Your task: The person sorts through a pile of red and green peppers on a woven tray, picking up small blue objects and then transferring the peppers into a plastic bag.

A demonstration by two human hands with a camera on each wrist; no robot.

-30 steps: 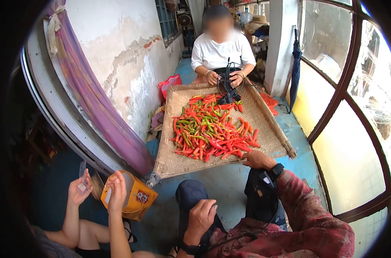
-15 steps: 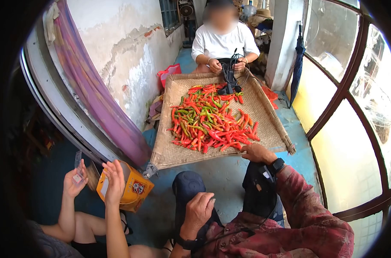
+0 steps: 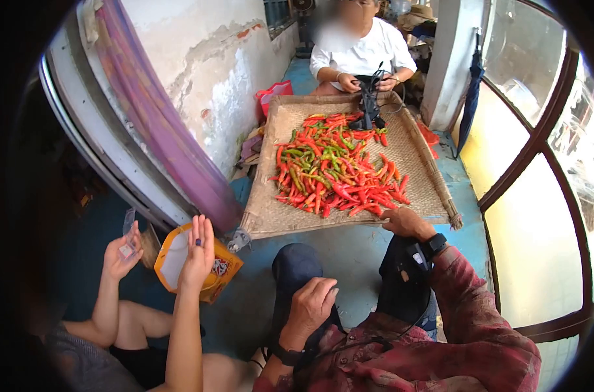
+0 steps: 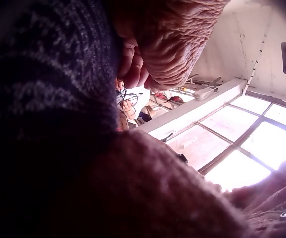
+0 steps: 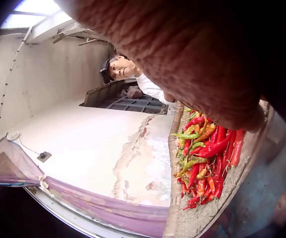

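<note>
My left hand (image 3: 313, 302) rests on my left knee with its fingers loosely curled, holding nothing that shows. In the left wrist view the back of the hand (image 4: 175, 44) and curled fingers are close to the camera. At the near right side of a woven tray (image 3: 271, 219), my right hand (image 3: 409, 223) holds the rim, its wrist against my right knee. The fingertips are partly hidden. Red and green chili peppers (image 3: 336, 170) lie heaped in the tray; the right wrist view shows chili peppers (image 5: 207, 153) just beyond the hand.
Across the tray, a person in a white shirt (image 3: 362, 55) holds black straps and cables (image 3: 370, 108). At left another person's raised hands (image 3: 199, 251) are beside a yellow bag (image 3: 222, 274); one holds a small clear case (image 3: 128, 245). A folded umbrella (image 3: 470, 98) leans by the pillar.
The head view has swung, so the tray sits further right in it. At left the other person's raised palm has turned into view. My hands keep their places on the knee and rim.
</note>
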